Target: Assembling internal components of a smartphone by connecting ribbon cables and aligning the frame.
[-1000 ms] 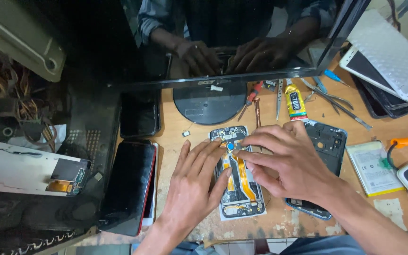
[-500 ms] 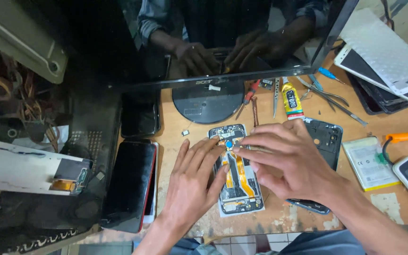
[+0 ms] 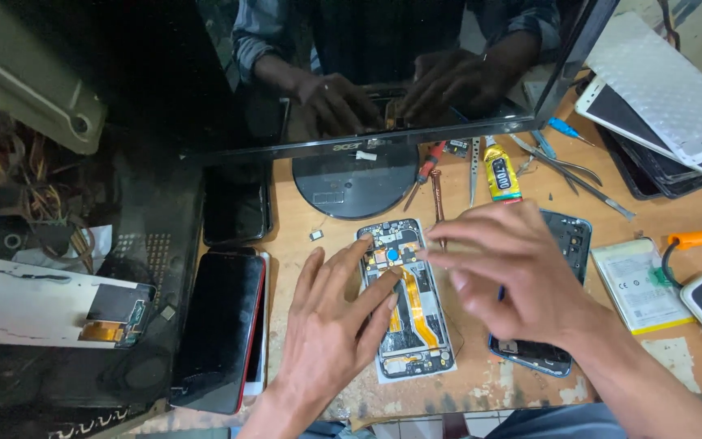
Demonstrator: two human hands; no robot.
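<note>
1. Head view: an opened phone (image 3: 406, 299), back cover off, is seen lying flat on the wooden bench (image 3: 522, 382), board and orange flex cable exposed.
2. The left hand (image 3: 331, 333) is spread open, fingers laid on the phone's left edge; nothing is gripped.
3. The right hand (image 3: 513, 272) hovers over the phone's upper end, fingertips drawn together by the board; whether a small part is pinched cannot be told.
4. Step judged: fine work at the upper board, chassis steadied.
5. Next move calls for steady fingertip placement and the frame kept pinned.
6. Nearby: a glue tube (image 3: 500, 173), tweezers (image 3: 578, 175), a red-edged phone (image 3: 219, 329).
</note>
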